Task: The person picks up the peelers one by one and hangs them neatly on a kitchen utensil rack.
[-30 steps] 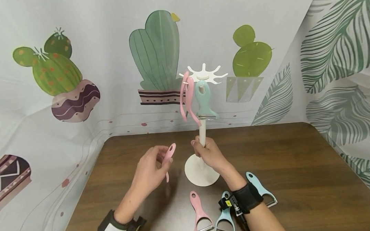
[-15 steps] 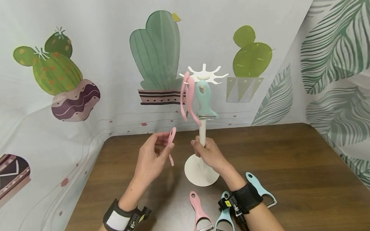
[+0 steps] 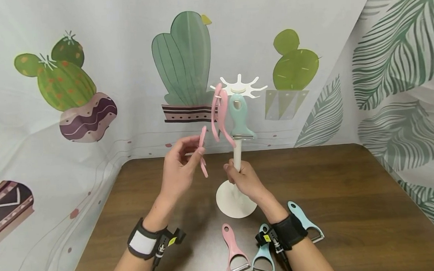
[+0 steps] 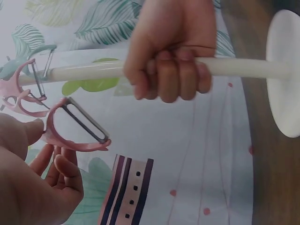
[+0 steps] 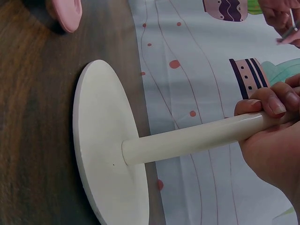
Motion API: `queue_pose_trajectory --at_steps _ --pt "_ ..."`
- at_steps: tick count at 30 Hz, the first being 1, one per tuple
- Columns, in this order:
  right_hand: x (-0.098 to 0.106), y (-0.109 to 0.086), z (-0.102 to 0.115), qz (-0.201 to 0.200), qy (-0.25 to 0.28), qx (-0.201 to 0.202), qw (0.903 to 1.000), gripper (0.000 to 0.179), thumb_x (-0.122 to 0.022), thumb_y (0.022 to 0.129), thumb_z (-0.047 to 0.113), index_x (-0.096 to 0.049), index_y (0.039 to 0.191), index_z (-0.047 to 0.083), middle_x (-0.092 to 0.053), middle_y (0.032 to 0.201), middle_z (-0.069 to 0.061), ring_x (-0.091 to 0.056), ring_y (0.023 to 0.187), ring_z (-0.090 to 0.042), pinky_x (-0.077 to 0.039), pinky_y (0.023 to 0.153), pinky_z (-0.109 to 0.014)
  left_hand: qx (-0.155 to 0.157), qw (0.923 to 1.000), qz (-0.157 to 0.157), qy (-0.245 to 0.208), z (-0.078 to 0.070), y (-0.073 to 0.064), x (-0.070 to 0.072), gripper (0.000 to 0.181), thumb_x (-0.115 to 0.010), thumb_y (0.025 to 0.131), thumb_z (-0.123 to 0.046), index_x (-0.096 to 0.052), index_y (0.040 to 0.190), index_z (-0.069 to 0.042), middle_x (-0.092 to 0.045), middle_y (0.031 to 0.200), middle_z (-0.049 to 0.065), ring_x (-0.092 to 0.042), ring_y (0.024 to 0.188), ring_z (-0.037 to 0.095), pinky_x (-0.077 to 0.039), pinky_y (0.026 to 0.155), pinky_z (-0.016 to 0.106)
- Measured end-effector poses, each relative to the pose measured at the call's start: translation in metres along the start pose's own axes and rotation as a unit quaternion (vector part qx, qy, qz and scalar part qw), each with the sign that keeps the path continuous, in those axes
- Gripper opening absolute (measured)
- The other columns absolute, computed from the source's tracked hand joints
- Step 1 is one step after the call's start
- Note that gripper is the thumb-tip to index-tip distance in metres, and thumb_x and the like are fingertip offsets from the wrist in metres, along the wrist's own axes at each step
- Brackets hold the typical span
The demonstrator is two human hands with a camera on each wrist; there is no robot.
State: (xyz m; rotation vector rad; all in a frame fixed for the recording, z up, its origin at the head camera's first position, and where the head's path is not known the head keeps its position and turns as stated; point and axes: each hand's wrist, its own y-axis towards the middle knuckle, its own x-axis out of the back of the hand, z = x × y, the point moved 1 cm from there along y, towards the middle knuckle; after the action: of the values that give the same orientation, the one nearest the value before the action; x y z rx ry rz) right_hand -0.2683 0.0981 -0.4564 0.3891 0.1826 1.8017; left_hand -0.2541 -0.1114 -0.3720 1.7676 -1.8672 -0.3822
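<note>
My left hand (image 3: 178,169) pinches a pink peeler (image 3: 202,146) between thumb and fingers, handle end up, left of the stand and just below its hanging peelers. In the left wrist view the held peeler's metal blade (image 4: 86,121) faces away from the hand. My right hand (image 3: 245,180) grips the pole of a white stand (image 3: 237,152), fingers wrapped round it above the round base (image 5: 105,140). From the stand's spoked top (image 3: 239,86) hang two pink peelers (image 3: 222,113) at the left and a mint-green peeler (image 3: 239,116) at the front.
A pink peeler (image 3: 234,248) and a blue peeler (image 3: 264,254) lie on the brown table (image 3: 350,194) near its front. Another blue peeler (image 3: 306,220) lies right of them, partly behind the right wrist strap (image 3: 288,231). A printed cloth (image 3: 127,74) hangs behind the table.
My left hand has risen with the pink peeler, from low beside the stand's base to just under the hanging pink peelers. The right hand and the stand have stayed put.
</note>
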Motion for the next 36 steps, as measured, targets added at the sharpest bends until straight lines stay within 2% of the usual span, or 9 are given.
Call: queue_pose_trajectory --at_steps 10,15,21,26,31,36 --pt "-0.002 -0.001 0.0 0.003 0.014 0.002 0.9999 0.039 -0.049 0.109 0.009 -0.046 0.07 0.006 -0.043 0.058 -0.001 -0.035 0.057 -0.013 -0.031 0.058 -0.026 -0.025 0.9965 -0.025 -0.076 -0.012 0.025 -0.006 0.03 -0.069 0.104 -0.014 -0.067 0.133 -0.005 -0.071 0.121 0.019 -0.067 0.104 0.025 -0.058 0.08 0.024" --pt "-0.002 0.0 -0.001 0.0 0.01 0.002 0.9999 0.038 -0.049 0.109 0.008 -0.047 0.07 0.006 -0.043 0.058 -0.001 -0.035 0.057 -0.013 -0.03 0.057 -0.026 -0.022 0.993 -0.029 -0.112 -0.017 0.038 -0.008 0.03 -0.068 0.105 -0.016 -0.068 0.134 -0.005 -0.071 0.121 0.016 -0.065 0.102 0.026 -0.058 0.078 0.024" --pt "-0.001 0.0 -0.001 -0.001 0.009 0.004 1.0 0.038 -0.05 0.108 0.008 -0.048 0.07 0.006 -0.044 0.058 -0.001 -0.036 0.057 -0.013 -0.031 0.057 -0.026 0.0 0.9909 -0.038 -0.129 -0.021 0.053 -0.009 0.032 -0.067 0.106 -0.024 -0.069 0.135 -0.01 -0.07 0.124 0.013 -0.065 0.11 0.025 -0.056 0.091 0.031" --pt "-0.001 0.0 0.0 0.002 0.018 0.007 0.9998 0.039 -0.05 0.109 0.009 -0.047 0.07 0.006 -0.043 0.058 -0.001 -0.036 0.057 -0.013 -0.03 0.057 -0.026 0.005 0.9886 -0.039 -0.146 -0.022 0.063 -0.012 0.034 -0.067 0.106 -0.025 -0.069 0.136 -0.01 -0.072 0.129 0.014 -0.065 0.12 0.03 -0.054 0.101 0.032" --pt "-0.001 0.001 -0.001 0.006 0.021 0.009 0.9997 0.039 -0.05 0.109 0.009 -0.047 0.07 0.005 -0.043 0.058 0.0 -0.036 0.057 -0.013 -0.03 0.057 -0.026 0.008 0.9882 -0.036 -0.149 -0.022 0.068 -0.016 0.033 -0.067 0.105 -0.025 -0.07 0.135 -0.01 -0.068 0.132 0.019 -0.063 0.125 0.036 -0.055 0.1 0.031" --pt "-0.001 0.001 -0.001 0.004 0.02 0.014 0.9997 0.04 -0.051 0.108 0.008 -0.048 0.069 0.005 -0.043 0.058 -0.001 -0.036 0.056 -0.013 -0.029 0.056 -0.026 0.005 0.9869 -0.029 -0.158 -0.026 0.077 -0.021 0.033 -0.068 0.105 -0.023 -0.071 0.135 -0.01 -0.069 0.132 0.014 -0.065 0.125 0.032 -0.055 0.105 0.034"
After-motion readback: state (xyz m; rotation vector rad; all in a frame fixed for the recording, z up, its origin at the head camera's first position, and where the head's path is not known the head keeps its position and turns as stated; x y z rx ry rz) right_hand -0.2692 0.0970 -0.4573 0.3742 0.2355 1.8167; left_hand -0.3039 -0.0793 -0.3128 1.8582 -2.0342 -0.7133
